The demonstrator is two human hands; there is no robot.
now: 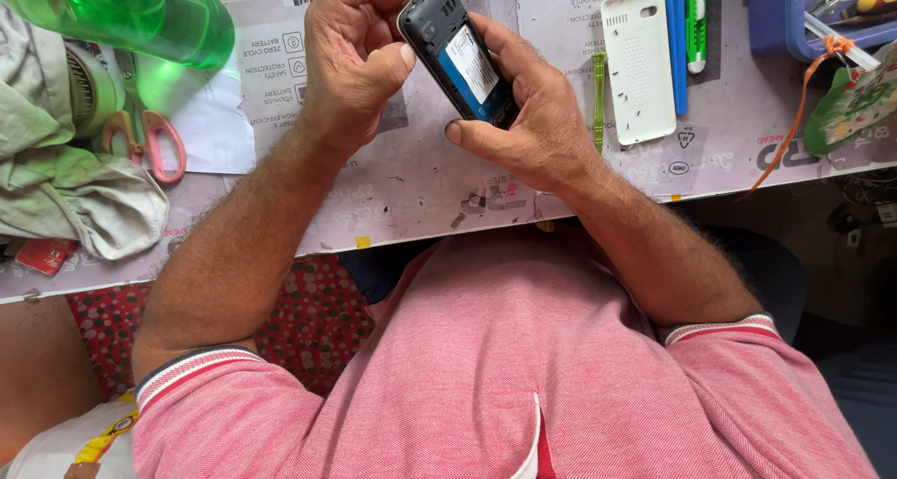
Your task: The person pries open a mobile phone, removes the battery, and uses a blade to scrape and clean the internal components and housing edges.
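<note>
Two hands hold one small black phone [460,54] above the worktop [420,175], back uppermost and cover off. Long axis slants from upper left to lower right; the lower end points toward the person's chest. Left of the phone: left hand [355,58], fingers curled around its upper end, thumb pressed on the left edge. On the phone: open battery bay with a blue battery bearing a white label. Right of the phone: right hand [533,114], fingers wrapped beneath, thumb along the lower end. Hidden: the phone's front face and underside; top of the left hand cut off by the picture edge. Further right of the phone: white back cover [639,65], lying flat, inner side up.
</note>
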